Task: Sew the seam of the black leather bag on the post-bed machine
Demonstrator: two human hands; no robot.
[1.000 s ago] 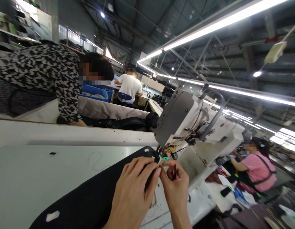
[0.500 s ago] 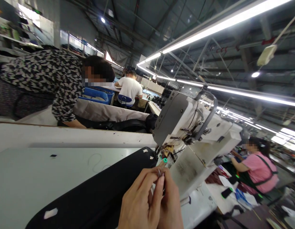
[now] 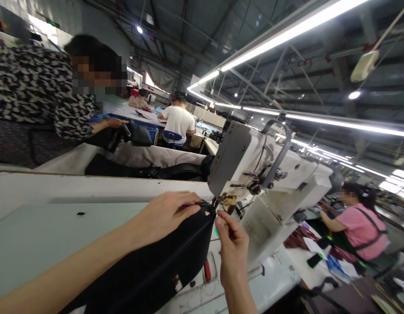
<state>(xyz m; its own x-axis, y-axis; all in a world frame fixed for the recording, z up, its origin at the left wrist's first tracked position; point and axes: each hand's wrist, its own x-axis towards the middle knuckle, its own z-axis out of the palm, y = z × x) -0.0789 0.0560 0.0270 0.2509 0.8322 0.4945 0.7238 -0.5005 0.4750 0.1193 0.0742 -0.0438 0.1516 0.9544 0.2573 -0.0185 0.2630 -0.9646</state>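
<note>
At right, a sewing machine point(image 3: 230, 161). Across near left to centre, a black piece point(image 3: 185, 248), far end beside the needle area, presumably for alignment there. On its far edge, left hand point(image 3: 184, 210), thumb and fingers pinching the material, perhaps to steady it. Just beyond that end, right hand point(image 3: 233, 237), thumb and index tips close together, other fingers curled; anything between, impossible to tell.

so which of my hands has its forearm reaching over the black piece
Your left hand: its forearm slants over the black piece from the lower left, while your right hand is right of it, above the machine bed.
</note>
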